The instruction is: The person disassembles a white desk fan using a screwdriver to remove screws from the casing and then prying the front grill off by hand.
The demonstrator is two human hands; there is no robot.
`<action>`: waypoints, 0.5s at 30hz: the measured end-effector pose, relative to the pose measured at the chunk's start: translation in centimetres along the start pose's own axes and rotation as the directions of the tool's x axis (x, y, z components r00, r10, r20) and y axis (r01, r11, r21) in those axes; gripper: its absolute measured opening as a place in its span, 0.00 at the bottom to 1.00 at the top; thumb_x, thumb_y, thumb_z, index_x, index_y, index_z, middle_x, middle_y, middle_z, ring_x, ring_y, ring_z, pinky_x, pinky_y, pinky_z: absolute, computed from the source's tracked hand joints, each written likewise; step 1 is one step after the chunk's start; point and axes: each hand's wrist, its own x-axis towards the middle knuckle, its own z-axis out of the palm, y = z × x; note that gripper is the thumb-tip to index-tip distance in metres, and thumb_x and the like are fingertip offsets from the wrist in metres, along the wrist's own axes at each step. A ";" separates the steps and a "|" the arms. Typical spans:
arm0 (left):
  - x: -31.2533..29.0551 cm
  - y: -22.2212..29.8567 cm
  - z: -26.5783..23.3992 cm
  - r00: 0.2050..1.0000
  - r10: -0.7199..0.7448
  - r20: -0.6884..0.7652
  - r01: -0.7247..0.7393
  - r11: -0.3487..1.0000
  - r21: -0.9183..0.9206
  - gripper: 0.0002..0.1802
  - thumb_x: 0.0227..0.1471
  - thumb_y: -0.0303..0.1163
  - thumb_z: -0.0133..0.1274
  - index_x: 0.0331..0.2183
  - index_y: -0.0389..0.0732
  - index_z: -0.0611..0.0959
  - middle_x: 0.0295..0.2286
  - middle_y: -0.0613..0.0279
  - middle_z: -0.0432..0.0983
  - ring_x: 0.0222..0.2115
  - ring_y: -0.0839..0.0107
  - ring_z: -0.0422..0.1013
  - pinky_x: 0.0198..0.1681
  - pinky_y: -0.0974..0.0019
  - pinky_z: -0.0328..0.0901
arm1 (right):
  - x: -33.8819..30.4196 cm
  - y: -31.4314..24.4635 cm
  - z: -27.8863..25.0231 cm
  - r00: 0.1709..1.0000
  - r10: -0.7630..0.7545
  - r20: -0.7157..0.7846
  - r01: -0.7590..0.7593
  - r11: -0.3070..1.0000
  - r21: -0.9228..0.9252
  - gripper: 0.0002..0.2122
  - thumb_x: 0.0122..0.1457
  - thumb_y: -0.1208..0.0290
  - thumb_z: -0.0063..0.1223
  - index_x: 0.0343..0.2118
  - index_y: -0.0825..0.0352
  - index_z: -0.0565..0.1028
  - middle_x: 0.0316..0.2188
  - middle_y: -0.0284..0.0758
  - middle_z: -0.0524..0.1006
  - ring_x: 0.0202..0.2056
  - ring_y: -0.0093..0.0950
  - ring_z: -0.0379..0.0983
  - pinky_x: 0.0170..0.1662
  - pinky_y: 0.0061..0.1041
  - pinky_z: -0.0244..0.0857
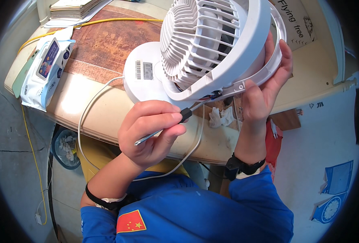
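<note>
Two holds on my feed: left hand (151,131) pinching screwdriver (185,115), right hand (264,91) curled round the fan's (199,44) outer ring. Fan near tabletop's (106,109) front edge; wipes (46,77) at left edge.

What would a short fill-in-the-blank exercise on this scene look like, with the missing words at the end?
1. The left hand holds a screwdriver whose grip is coloured ____.
2. The right hand grips the fan, whose body is coloured ____.
3. The wipes pack lies toward the picture's ____ edge.
4. The bin stands not on the table but on the ____.

Missing words: black; white; left; floor.
</note>
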 end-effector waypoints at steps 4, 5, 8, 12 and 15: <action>0.5 0.0 0.3 0.999 0.039 0.026 -0.040 0.999 0.029 0.14 0.40 0.23 0.65 0.33 0.36 0.79 0.31 0.55 0.76 0.29 0.67 0.73 0.30 0.70 0.68 | 0.0 -0.1 0.0 1.000 0.006 -0.007 -0.006 1.000 -0.006 0.37 0.42 0.82 0.41 0.60 0.64 0.46 0.63 0.44 0.48 0.63 0.34 0.44 0.65 0.34 0.38; 0.6 0.0 0.4 0.998 0.055 0.035 -0.056 0.998 0.041 0.14 0.40 0.23 0.65 0.33 0.36 0.79 0.30 0.55 0.76 0.29 0.67 0.73 0.30 0.70 0.68 | 0.1 -0.1 0.0 1.000 0.006 -0.005 -0.006 1.000 0.003 0.37 0.41 0.82 0.41 0.60 0.64 0.46 0.63 0.44 0.48 0.64 0.34 0.44 0.65 0.34 0.38; 0.9 0.1 0.4 0.996 0.073 0.050 -0.076 0.995 0.068 0.14 0.40 0.23 0.65 0.32 0.36 0.79 0.30 0.55 0.76 0.29 0.67 0.72 0.30 0.70 0.68 | 0.0 0.0 0.0 1.000 0.009 -0.006 -0.009 1.000 0.010 0.37 0.41 0.82 0.41 0.60 0.63 0.46 0.63 0.44 0.48 0.64 0.34 0.44 0.65 0.34 0.38; 1.3 0.5 0.4 0.992 0.098 0.078 -0.105 0.990 0.091 0.12 0.41 0.20 0.62 0.31 0.36 0.78 0.29 0.55 0.75 0.27 0.67 0.72 0.29 0.70 0.67 | 0.0 0.0 0.0 1.000 0.014 -0.016 -0.013 1.000 0.006 0.37 0.42 0.81 0.42 0.60 0.63 0.46 0.63 0.44 0.49 0.64 0.34 0.44 0.65 0.34 0.38; 0.5 0.3 0.0 0.998 0.039 0.052 -0.041 0.999 0.027 0.08 0.45 0.19 0.57 0.30 0.35 0.77 0.27 0.54 0.75 0.25 0.66 0.71 0.27 0.70 0.66 | 0.1 -0.2 0.2 0.999 0.031 -0.022 -0.031 1.000 -0.003 0.37 0.42 0.81 0.42 0.60 0.62 0.46 0.63 0.44 0.49 0.64 0.34 0.44 0.65 0.34 0.38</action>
